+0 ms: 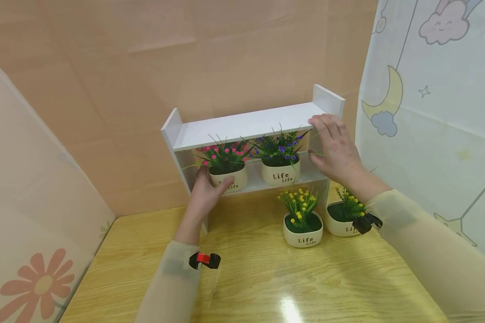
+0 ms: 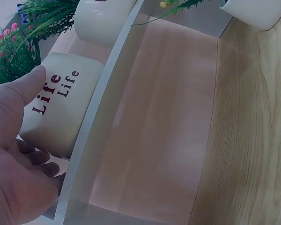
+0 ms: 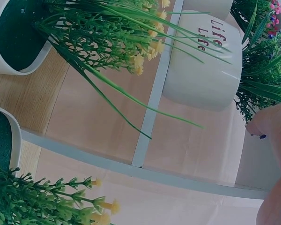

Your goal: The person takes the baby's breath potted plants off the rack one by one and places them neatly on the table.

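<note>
My left hand (image 1: 205,194) holds a cream "Life" pot with pink flowers (image 1: 226,178) at the left of the shelf's middle board. In the left wrist view its thumb lies across the pot's lettered front, with the fingers at its side. Beside it on that board stands a matching pot with purple flowers (image 1: 280,174). My right hand (image 1: 336,146) grips the right end of the white shelf (image 1: 242,123), fingers over the top board and thumb below it. In the right wrist view only part of the right hand (image 3: 274,140) shows, near the purple flowers.
Two cream pots with yellow flowers stand on the wooden table (image 1: 246,273): one pot (image 1: 303,237) before the shelf's right end, the other pot (image 1: 341,226) beside it under my right forearm. A tan backdrop (image 1: 210,58) rises behind; patterned sheets (image 1: 420,148) flank both sides.
</note>
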Demonstrator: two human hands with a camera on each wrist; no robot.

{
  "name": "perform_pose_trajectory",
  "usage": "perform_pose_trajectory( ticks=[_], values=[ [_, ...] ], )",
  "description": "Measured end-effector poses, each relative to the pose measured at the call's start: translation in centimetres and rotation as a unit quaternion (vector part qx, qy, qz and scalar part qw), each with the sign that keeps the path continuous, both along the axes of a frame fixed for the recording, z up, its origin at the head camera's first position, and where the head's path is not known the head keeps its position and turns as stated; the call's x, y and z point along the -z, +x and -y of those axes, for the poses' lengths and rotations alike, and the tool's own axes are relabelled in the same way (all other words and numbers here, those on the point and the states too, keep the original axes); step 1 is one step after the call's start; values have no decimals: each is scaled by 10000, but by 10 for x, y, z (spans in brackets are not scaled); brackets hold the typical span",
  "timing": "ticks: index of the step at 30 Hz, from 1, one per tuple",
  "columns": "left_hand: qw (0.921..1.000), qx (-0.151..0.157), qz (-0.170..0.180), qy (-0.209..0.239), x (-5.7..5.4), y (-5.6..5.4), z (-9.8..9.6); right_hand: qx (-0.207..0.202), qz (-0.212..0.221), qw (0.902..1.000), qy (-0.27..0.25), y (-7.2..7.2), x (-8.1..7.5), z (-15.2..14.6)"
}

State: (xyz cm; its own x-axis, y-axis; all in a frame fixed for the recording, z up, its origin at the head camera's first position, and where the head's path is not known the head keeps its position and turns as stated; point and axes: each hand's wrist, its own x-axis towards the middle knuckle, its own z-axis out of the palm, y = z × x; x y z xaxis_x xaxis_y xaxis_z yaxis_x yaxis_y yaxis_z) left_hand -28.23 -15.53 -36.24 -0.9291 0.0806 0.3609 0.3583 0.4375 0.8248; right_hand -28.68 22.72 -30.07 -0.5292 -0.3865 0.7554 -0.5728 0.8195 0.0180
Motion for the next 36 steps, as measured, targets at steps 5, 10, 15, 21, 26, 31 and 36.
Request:
perform_pose_trajectory(
  ticks=[5,10,15,21,26,31,36],
  values=[
    [9998,148,97,86,-1,-3,0,22,14,10000,-14,0,0,0],
    [9994,163,294,83,-1,-4,-1,39,-1,10000,-15,0,1,0],
    [9993,233,234,144,-1,-6,-2,47,2,10000,-52,1,2,0],
    [9993,236,228,178,-2,-7,-2,9,-42,10000,-29,0,1,0],
    [9994,229,221,157,-3,-6,-1,28,-64,10000,1,0,1,0],
    [9993,238,262,156,-4,-6,-1,60,-80,9999,12,0,1,0],
    [9992,239,290,126,-4,-6,0,103,-56,9999,3,0,2,0]
  ],
)
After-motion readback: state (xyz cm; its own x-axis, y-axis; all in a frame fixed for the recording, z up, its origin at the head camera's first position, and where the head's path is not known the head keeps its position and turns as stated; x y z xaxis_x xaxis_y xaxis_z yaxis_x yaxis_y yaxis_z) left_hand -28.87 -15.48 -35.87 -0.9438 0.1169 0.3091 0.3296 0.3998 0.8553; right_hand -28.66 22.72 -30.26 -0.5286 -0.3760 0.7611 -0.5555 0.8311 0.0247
